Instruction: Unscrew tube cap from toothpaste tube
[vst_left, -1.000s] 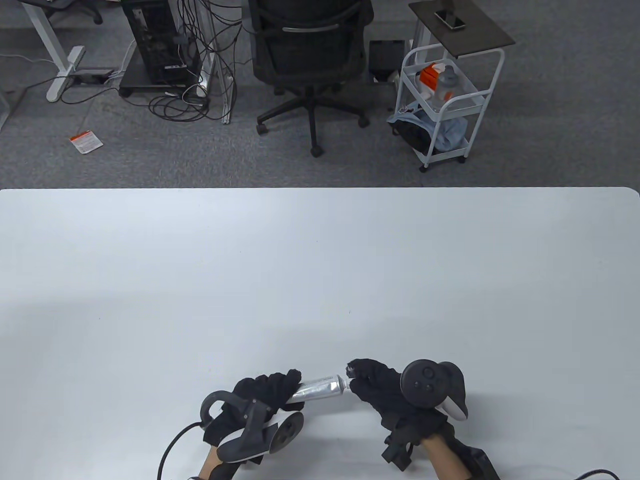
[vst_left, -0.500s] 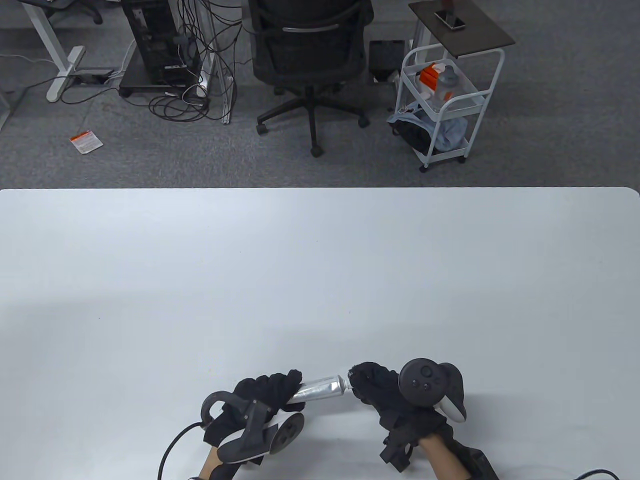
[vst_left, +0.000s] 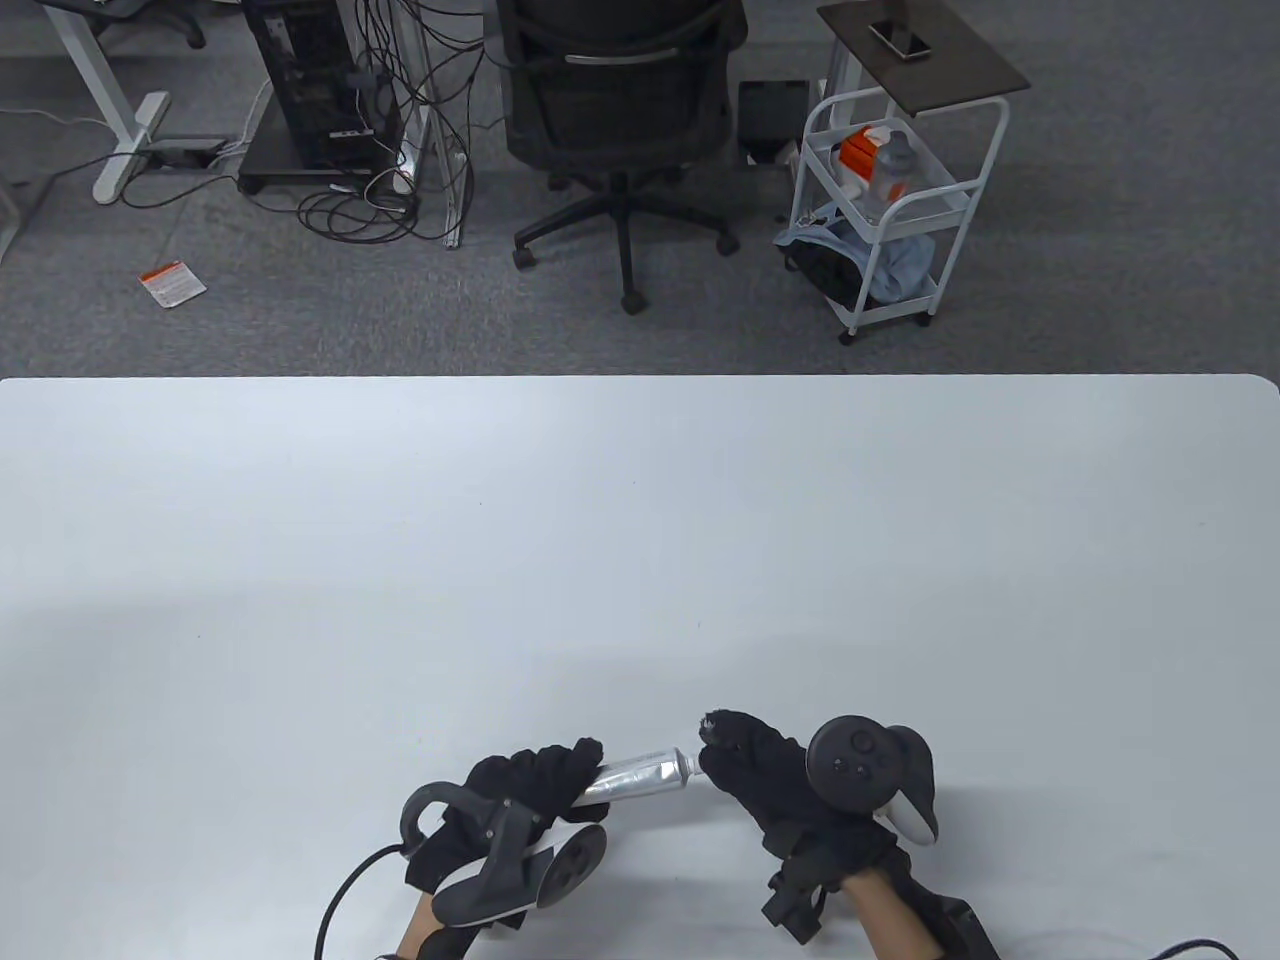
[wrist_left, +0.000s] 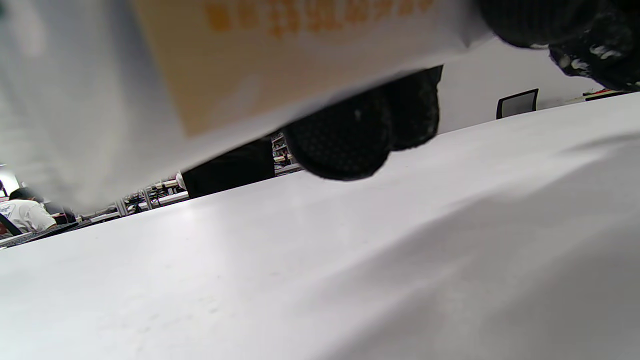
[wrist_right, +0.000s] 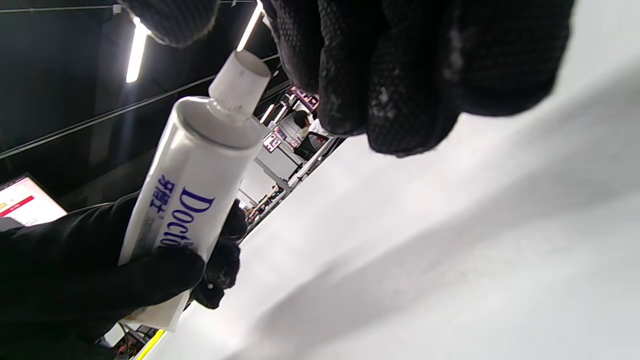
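Right wrist view shows the white plastic toothpaste tube (wrist_right: 187, 175) gripped at its lower body by the left hand (vst_left: 520, 790), above the white table (vst_left: 640, 560). The right hand (vst_left: 770, 785) has its fingers (wrist_right: 360, 65) spread just beside the small white ribbed cap (wrist_right: 239, 80), not clamping it. The tube looks light and soft, likely to buckle if squeezed; the stiff shoulder and cap seem the best holds.

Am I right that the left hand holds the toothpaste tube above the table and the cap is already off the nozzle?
Not quite: the cap is on the nozzle, as the right wrist view shows. The left hand does hold the toothpaste tube above the table.
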